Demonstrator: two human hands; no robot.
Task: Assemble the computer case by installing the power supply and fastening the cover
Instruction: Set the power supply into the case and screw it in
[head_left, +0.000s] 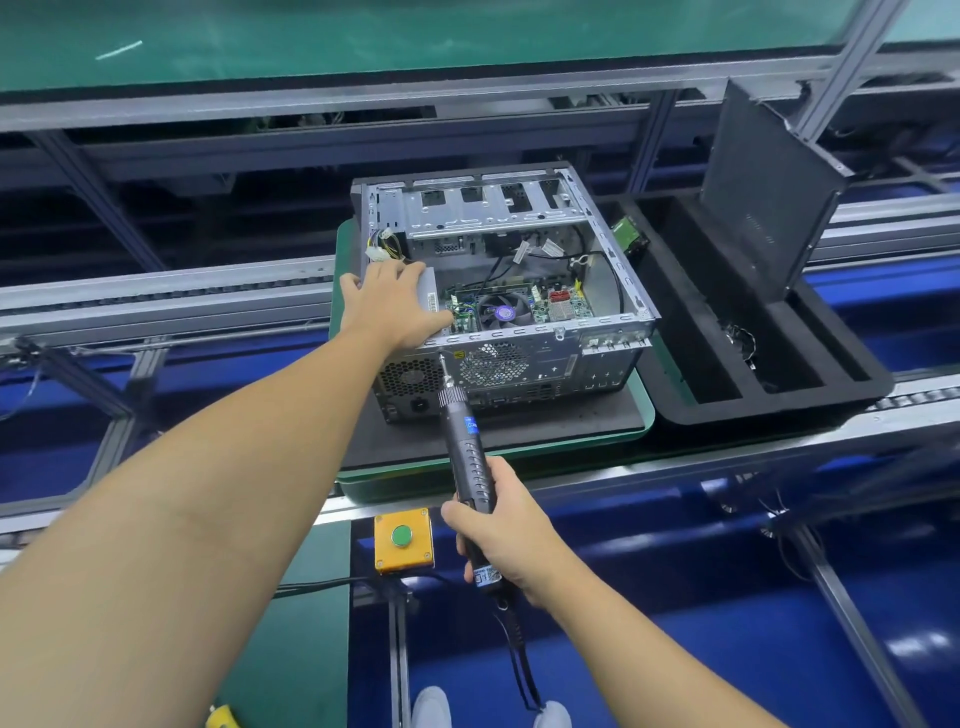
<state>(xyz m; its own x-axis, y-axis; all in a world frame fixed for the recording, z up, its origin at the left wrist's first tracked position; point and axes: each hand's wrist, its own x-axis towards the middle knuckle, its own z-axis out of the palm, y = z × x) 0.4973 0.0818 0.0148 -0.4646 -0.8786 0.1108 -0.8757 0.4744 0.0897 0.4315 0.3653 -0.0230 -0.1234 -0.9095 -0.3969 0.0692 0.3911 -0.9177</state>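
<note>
Computer case, first entry on my monitor: open on top, lying on its side on a green-edged pallet at the centre of the conveyor, rear panel facing the wearer. Power supply: grey box seated in the case's 8 o'clock corner, its honeycomb vent showing through the rear panel. Left hand: enters from 7 o'clock, fingers straight and slightly spread, palm pressed flat on top of the power supply. Right hand: at 6 o'clock of the case, fingers and thumb curled round the grip of an electric screwdriver. The tool is black and tilted toward 11 o'clock, with its bit tip at the rear panel's upper edge, just beside the vent (I cannot tell from here whether a screw sits under it). Its cable hangs off toward 6 o'clock. Motherboard fan: on the case floor, at 3 o'clock of the left hand. Cover: black side panel, well apart from the case at 2 o'clock, standing tilted with its lower edge in a black foam tray; the tray sits just beside the pallet at 3 o'clock. Button box: yellow with a green button, on the conveyor rail at 6 o'clock, near the right hand at its 9 o'clock.
</note>
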